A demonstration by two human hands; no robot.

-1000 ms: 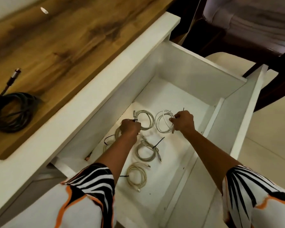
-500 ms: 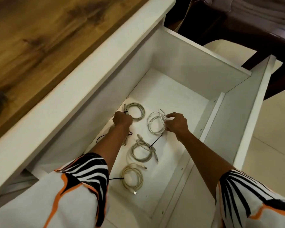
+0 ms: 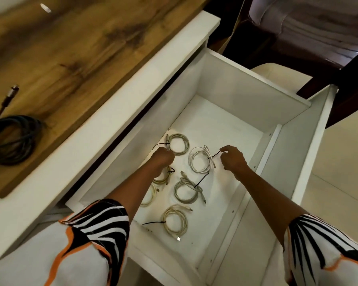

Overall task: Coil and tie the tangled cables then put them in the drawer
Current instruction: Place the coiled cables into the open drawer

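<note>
The white drawer (image 3: 236, 91) stands pulled open. Several coiled cables with black ties lie on its floor. My left hand (image 3: 163, 158) is a curled fist just below a beige coil (image 3: 179, 144) and holds nothing that I can see. It partly hides another beige coil (image 3: 163, 177). My right hand (image 3: 234, 159) has curled fingers beside a white coil (image 3: 201, 161), and thumb and forefinger pinch the free end of its black tie (image 3: 215, 155). A grey coil (image 3: 186, 191) and a cream coil (image 3: 176, 221) lie nearer to me.
A black coiled cable (image 3: 10, 139) with a metal plug lies on the wooden desk top (image 3: 81, 44) at the left. A small white scrap (image 3: 46, 8) sits at the desk's far edge. A cream seat (image 3: 281, 77) and dark furniture stand behind the drawer.
Both hands have come off the two far coils, which now lie flat on the drawer floor. My right hand has slid right, to the tie's end.
</note>
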